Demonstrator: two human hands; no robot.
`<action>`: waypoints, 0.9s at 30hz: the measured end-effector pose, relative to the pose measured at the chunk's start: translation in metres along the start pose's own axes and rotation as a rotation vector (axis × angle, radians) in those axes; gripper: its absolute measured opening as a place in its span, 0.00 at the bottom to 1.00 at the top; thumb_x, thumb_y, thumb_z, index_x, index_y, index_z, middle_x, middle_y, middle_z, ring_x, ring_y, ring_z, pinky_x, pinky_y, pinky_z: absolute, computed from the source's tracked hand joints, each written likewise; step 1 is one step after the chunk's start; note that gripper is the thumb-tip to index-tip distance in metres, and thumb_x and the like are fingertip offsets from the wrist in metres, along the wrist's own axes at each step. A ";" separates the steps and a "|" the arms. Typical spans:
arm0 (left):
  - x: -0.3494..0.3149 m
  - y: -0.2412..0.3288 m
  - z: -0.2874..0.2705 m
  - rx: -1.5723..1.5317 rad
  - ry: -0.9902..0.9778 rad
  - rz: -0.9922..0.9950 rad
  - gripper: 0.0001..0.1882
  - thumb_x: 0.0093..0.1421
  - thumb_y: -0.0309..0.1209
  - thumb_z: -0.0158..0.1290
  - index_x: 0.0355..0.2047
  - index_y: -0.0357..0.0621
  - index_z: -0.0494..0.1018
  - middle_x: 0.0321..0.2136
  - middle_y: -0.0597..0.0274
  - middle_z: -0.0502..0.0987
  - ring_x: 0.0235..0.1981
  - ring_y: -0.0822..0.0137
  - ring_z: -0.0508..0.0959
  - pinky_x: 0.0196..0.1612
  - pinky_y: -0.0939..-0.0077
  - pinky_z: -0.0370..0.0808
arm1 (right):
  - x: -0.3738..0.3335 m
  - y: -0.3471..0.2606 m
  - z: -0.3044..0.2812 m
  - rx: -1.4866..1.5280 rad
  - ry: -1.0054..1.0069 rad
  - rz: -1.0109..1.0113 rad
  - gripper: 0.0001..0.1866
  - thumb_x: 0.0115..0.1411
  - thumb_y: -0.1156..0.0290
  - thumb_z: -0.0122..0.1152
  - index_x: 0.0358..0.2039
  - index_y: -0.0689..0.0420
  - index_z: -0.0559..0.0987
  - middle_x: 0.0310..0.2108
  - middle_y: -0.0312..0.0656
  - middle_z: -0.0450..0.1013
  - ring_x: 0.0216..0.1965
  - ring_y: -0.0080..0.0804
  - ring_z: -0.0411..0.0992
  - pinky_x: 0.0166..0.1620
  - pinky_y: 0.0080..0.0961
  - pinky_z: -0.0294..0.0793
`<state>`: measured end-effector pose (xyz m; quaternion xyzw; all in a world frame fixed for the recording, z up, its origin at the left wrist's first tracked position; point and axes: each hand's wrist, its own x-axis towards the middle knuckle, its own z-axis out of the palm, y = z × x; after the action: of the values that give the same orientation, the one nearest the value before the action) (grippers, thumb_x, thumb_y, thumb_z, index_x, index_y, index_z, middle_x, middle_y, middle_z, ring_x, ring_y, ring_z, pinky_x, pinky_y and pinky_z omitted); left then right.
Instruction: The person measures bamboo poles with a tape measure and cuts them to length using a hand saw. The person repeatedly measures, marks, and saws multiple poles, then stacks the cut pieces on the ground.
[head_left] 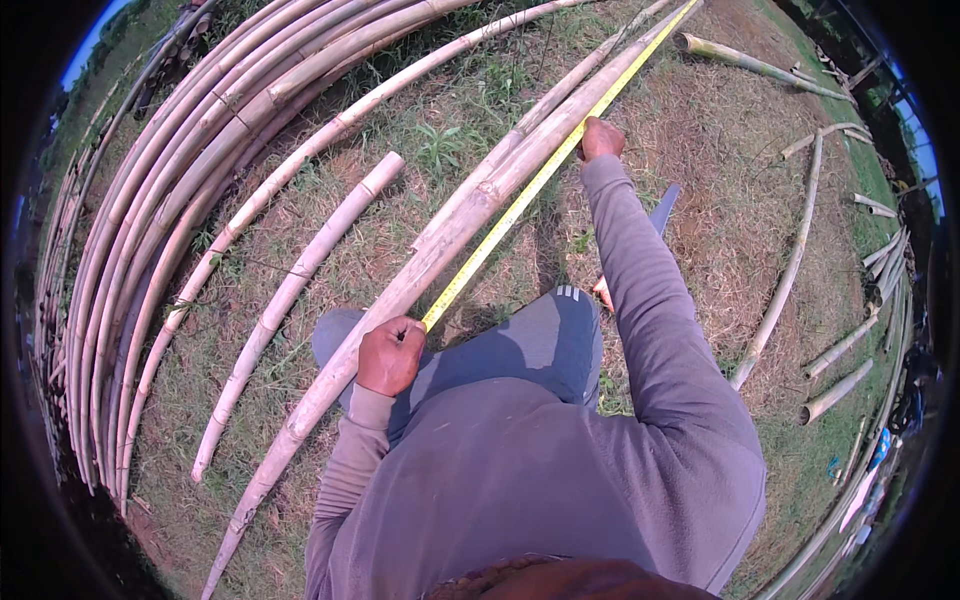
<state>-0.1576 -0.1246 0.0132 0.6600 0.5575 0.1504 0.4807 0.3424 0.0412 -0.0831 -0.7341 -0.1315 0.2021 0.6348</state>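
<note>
At eight o'clock, the left hand [391, 358] is pinching the near stretch of the yellow tape measure [544, 179]; at one, the right hand [602, 140] is pinching it farther along, beside one long bamboo pole [420, 272]. Were either grip loosening, the tape could be twisting off line. One tape, one saw [664, 210] at two and one short pole [300, 277] at nine are showing.

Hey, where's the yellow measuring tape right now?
In the head view, the yellow measuring tape stretches diagonally from the left hand, left of centre, past the right hand toward the top right, close along the long bamboo pole.
</note>
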 end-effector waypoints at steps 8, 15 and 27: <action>-0.069 -0.060 -0.072 0.213 0.234 -0.075 0.13 0.62 0.40 0.58 0.37 0.44 0.81 0.25 0.48 0.81 0.27 0.52 0.83 0.35 0.63 0.77 | -0.044 -0.006 -0.057 -0.093 -0.066 -0.222 0.14 0.62 0.65 0.65 0.34 0.65 0.79 0.24 0.45 0.77 0.22 0.31 0.74 0.27 0.30 0.73; -0.124 -0.129 -0.117 0.194 0.401 -0.313 0.14 0.64 0.41 0.61 0.34 0.42 0.80 0.26 0.58 0.81 0.28 0.65 0.78 0.37 0.70 0.75 | -0.192 -0.020 -0.019 -0.537 -0.491 -1.265 0.19 0.57 0.60 0.74 0.44 0.57 0.81 0.45 0.47 0.78 0.46 0.44 0.75 0.51 0.44 0.73; -0.115 -0.140 -0.117 0.307 0.473 -0.323 0.15 0.61 0.45 0.62 0.34 0.47 0.81 0.31 0.49 0.82 0.35 0.50 0.83 0.41 0.59 0.78 | -0.355 -0.036 0.066 -0.871 -1.379 -1.632 0.22 0.49 0.65 0.77 0.43 0.54 0.78 0.36 0.41 0.80 0.44 0.41 0.80 0.56 0.44 0.70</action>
<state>-0.3644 -0.1832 -0.0031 0.5746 0.7673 0.1357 0.2502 -0.0002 -0.0545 -0.0086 -0.3210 -0.9446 0.0272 0.0625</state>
